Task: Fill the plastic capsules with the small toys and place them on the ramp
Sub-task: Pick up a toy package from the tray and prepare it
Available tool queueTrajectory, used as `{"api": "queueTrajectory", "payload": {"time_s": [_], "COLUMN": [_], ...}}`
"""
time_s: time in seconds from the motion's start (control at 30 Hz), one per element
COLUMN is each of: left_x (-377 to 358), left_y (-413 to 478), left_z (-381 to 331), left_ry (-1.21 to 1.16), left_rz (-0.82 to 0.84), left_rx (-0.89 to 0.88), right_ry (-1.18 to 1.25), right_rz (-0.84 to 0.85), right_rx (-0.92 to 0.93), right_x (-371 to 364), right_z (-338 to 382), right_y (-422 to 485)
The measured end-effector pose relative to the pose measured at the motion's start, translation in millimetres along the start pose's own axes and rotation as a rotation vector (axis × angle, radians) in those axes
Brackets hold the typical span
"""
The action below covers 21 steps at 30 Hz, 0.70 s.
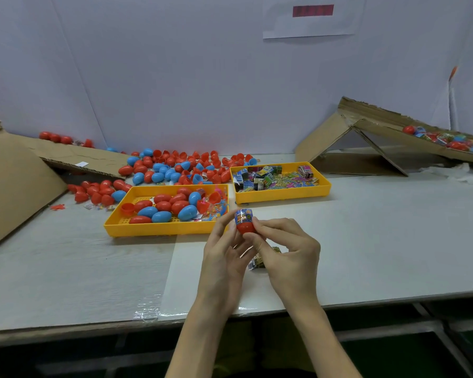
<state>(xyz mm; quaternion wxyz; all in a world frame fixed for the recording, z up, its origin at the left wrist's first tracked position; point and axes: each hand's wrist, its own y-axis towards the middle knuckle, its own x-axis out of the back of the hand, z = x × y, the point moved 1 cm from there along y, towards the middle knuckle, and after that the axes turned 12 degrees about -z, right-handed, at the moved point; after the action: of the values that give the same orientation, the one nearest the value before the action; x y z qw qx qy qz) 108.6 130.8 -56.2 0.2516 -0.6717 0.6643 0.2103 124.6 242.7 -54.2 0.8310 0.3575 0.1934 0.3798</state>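
Held a red capsule half (245, 228) up over the table (366, 241), pinched from both sides: fingertips of the left hand (224, 252) curled against one flank, thumb and forefinger of the right hand (287, 252) against the other. Stuffed into its open top a blue toy packet (243, 216), sticking well out, not yet pushed home and not yet capped. Seemingly kept one or two spare packets (261, 260) tucked under the right palm, partly hidden. Just behind, a yellow tray (148, 230) of red and blue capsules; beside that, a second yellow tray (281, 197) of packets; further back, a loose heap of capsules (180, 167). Well off to the right, a cardboard ramp (380, 129), already carrying filled capsules. Judged the risks thus: crumpled wrapper caught at the rim, so no clean closure; too hard a squeeze on the smooth shell, and liable to squirt free and roll in among the empties; spare packets apt to drop during a reach for a lid; badly snapped halves likely to pop apart on the slope.
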Motion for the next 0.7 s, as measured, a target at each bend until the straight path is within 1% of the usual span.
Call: {"api": "queueTrajectory", "payload": {"time_s": [0.07, 0.17, 0.3, 0.4, 0.53, 0.7], "left_x": [-0.1, -0.8, -1.1, -2.8, -1.9, 0.1], "left_y": [-0.3, -1.2, -1.5, -2.3, -2.3, 0.0], "left_z": [-0.8, -1.3, -0.9, -1.5, -2.0, 0.4], "left_ry": [0.004, 0.007, 0.031, 0.055, 0.072, 0.075], "left_rz": [0.003, -0.006, -0.011, -0.031, -0.046, -0.016], "left_rx": [-0.006, -0.030, -0.082, -0.126, -0.164, -0.149], "right_ry": [0.014, 0.018, 0.011, 0.024, 0.083, 0.142], "right_rz": [0.007, 0.062, 0.131, 0.138, 0.127, 0.156], "right_rx": [-0.026, -0.067, -0.022, -0.013, -0.130, -0.204], "right_x": [0.1, -0.7, -1.3, -0.8, 0.0, 0.2], "right_z": [-0.2, -0.2, 1.1, 2.2, 4.3, 5.9], "right_y": [0.6, 1.7, 1.3, 1.1, 0.7, 0.5]}}
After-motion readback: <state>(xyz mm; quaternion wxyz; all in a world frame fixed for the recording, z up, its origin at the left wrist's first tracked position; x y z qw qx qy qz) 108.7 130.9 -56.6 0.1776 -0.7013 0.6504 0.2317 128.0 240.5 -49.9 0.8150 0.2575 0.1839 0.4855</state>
